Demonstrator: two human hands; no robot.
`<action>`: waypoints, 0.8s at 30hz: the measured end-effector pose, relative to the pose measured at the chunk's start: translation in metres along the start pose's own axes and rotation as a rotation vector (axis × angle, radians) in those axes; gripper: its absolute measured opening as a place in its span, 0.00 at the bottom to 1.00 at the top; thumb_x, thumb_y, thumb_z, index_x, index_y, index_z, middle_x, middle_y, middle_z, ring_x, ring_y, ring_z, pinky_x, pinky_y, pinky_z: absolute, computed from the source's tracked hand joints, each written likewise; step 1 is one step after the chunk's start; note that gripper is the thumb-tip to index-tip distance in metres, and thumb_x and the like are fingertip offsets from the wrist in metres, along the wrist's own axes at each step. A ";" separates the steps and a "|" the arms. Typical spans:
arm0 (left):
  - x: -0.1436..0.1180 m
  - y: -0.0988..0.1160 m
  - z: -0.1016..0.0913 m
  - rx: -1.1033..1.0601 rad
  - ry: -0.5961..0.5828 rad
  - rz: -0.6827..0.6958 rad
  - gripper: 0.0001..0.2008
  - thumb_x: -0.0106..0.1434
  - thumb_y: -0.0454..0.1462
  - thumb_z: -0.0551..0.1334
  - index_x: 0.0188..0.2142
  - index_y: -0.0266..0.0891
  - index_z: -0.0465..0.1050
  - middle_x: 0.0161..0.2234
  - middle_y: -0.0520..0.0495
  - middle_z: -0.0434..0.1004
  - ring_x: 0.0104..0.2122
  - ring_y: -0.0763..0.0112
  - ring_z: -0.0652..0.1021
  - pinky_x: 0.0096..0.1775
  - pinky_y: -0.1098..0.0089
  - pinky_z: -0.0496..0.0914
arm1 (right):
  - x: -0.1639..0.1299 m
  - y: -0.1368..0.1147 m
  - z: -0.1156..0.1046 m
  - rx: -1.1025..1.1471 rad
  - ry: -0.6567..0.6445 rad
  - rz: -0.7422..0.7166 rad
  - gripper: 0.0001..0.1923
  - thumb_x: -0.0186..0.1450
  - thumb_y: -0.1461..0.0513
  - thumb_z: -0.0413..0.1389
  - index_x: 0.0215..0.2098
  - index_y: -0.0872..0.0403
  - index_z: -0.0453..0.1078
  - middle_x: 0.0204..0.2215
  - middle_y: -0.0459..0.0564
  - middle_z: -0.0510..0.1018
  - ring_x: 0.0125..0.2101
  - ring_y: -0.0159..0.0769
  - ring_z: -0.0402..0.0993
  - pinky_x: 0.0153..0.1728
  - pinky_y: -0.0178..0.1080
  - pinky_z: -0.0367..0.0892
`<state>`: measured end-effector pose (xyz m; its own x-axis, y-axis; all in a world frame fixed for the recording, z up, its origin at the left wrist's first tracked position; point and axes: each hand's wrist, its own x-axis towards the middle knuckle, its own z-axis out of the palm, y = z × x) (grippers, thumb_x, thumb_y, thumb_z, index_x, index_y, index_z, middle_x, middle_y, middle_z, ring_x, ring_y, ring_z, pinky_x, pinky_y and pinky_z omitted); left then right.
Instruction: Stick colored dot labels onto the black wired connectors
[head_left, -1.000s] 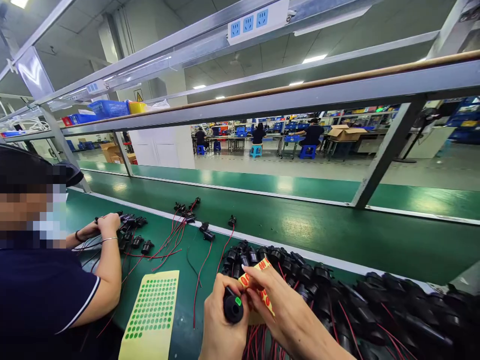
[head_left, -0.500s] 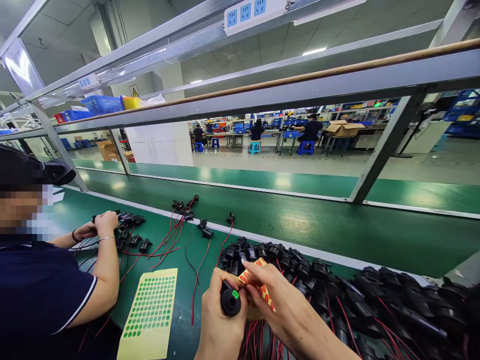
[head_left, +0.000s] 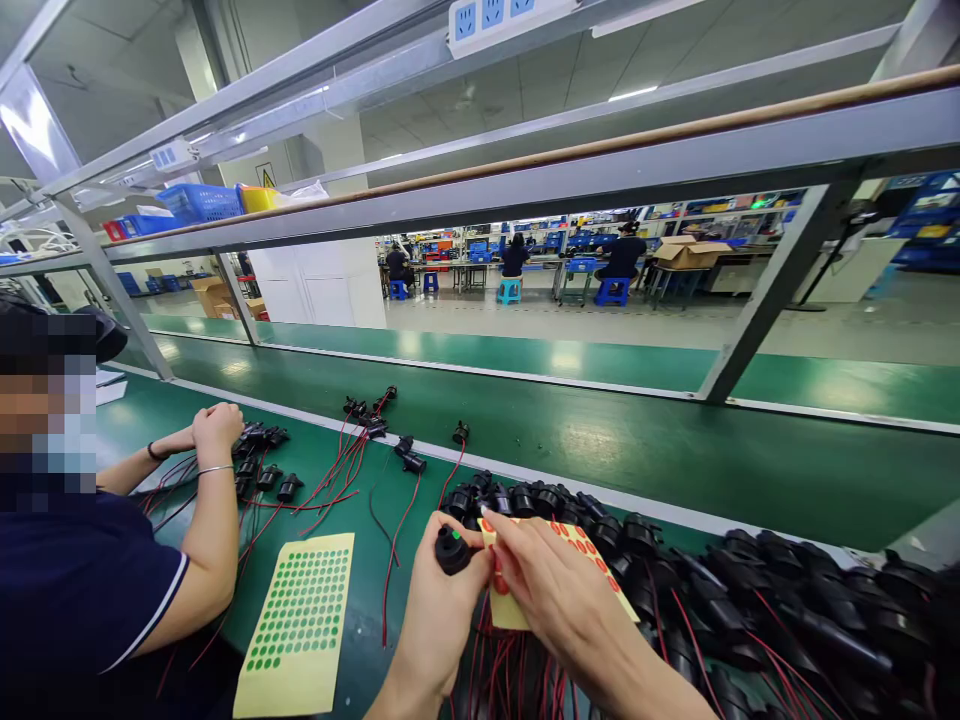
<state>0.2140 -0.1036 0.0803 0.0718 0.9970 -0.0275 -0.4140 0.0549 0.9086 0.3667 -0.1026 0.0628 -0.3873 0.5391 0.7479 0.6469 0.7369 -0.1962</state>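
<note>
left hand (head_left: 439, 610) grip closed on black part (head_left: 452, 550), now raised; right hand (head_left: 559, 590) fingers pinching red-dot sticker sheet (head_left: 592, 560), now flatter.

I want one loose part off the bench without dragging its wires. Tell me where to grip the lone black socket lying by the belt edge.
Grip the lone black socket by its stubby round body, coming from above: it lies apart from the others beside the belt edge. Its red wire trails toward the near side, so pinching across the body probably avoids snagging it.
</note>
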 end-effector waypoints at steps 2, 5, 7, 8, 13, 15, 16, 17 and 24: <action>0.014 -0.004 -0.001 -0.027 -0.016 -0.077 0.23 0.49 0.43 0.81 0.31 0.40 0.69 0.28 0.54 0.79 0.30 0.73 0.77 0.38 0.72 0.71 | 0.003 0.009 0.005 0.029 -0.008 0.083 0.22 0.79 0.66 0.45 0.69 0.55 0.60 0.41 0.57 0.83 0.37 0.46 0.85 0.41 0.47 0.84; 0.034 -0.010 -0.011 -0.015 0.013 -0.131 0.32 0.39 0.46 0.85 0.37 0.37 0.74 0.34 0.49 0.83 0.34 0.70 0.80 0.40 0.71 0.74 | 0.009 0.027 0.010 0.084 -0.026 0.225 0.19 0.77 0.66 0.45 0.64 0.58 0.62 0.38 0.57 0.81 0.32 0.44 0.84 0.34 0.45 0.83; 0.041 -0.011 -0.021 -0.004 0.054 -0.148 0.37 0.36 0.49 0.86 0.40 0.38 0.73 0.33 0.51 0.81 0.32 0.72 0.79 0.35 0.73 0.74 | 0.013 0.036 0.009 0.135 -0.030 0.324 0.19 0.75 0.65 0.45 0.62 0.59 0.61 0.35 0.55 0.80 0.29 0.44 0.82 0.32 0.46 0.82; 0.041 -0.009 -0.026 -0.005 0.063 -0.158 0.38 0.36 0.52 0.86 0.39 0.38 0.72 0.33 0.53 0.80 0.30 0.74 0.78 0.31 0.75 0.72 | 0.014 0.039 0.007 0.168 -0.030 0.371 0.19 0.75 0.64 0.45 0.62 0.60 0.60 0.35 0.55 0.79 0.29 0.44 0.82 0.32 0.47 0.82; 0.021 0.013 -0.032 -0.102 -0.054 -0.252 0.38 0.45 0.64 0.77 0.39 0.39 0.69 0.35 0.50 0.81 0.20 0.82 0.69 0.17 0.78 0.61 | 0.023 0.024 -0.015 0.423 -0.107 0.515 0.16 0.77 0.57 0.48 0.60 0.54 0.58 0.34 0.49 0.78 0.32 0.40 0.81 0.35 0.41 0.80; 0.012 0.020 -0.028 -0.140 -0.115 -0.301 0.39 0.47 0.66 0.75 0.40 0.39 0.69 0.35 0.49 0.81 0.17 0.84 0.65 0.14 0.79 0.56 | 0.025 0.010 -0.025 0.538 -0.162 0.555 0.16 0.78 0.55 0.48 0.60 0.52 0.59 0.34 0.47 0.77 0.32 0.37 0.80 0.34 0.38 0.78; 0.008 0.022 -0.026 -0.157 -0.150 -0.329 0.39 0.46 0.67 0.75 0.40 0.39 0.70 0.33 0.50 0.81 0.15 0.85 0.63 0.13 0.79 0.53 | 0.027 0.003 -0.030 0.611 -0.183 0.590 0.17 0.78 0.54 0.49 0.60 0.52 0.59 0.34 0.46 0.77 0.32 0.37 0.79 0.34 0.38 0.78; 0.006 0.023 -0.024 -0.170 -0.196 -0.358 0.39 0.47 0.67 0.74 0.41 0.39 0.70 0.30 0.52 0.80 0.14 0.85 0.61 0.12 0.79 0.51 | 0.028 -0.004 -0.034 0.690 -0.200 0.633 0.18 0.77 0.53 0.51 0.60 0.51 0.59 0.34 0.45 0.76 0.32 0.36 0.79 0.36 0.38 0.77; -0.001 0.014 -0.019 -0.202 -0.357 -0.444 0.38 0.55 0.67 0.69 0.46 0.38 0.72 0.19 0.58 0.70 0.12 0.84 0.58 0.12 0.81 0.43 | 0.023 -0.028 -0.039 0.909 -0.251 0.791 0.23 0.74 0.50 0.56 0.61 0.47 0.58 0.35 0.43 0.75 0.40 0.39 0.76 0.51 0.45 0.72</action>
<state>0.1909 -0.1032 0.0856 0.5631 0.7985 -0.2130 -0.4359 0.5060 0.7443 0.3653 -0.1265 0.1104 -0.2769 0.9557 0.1000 0.1068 0.1340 -0.9852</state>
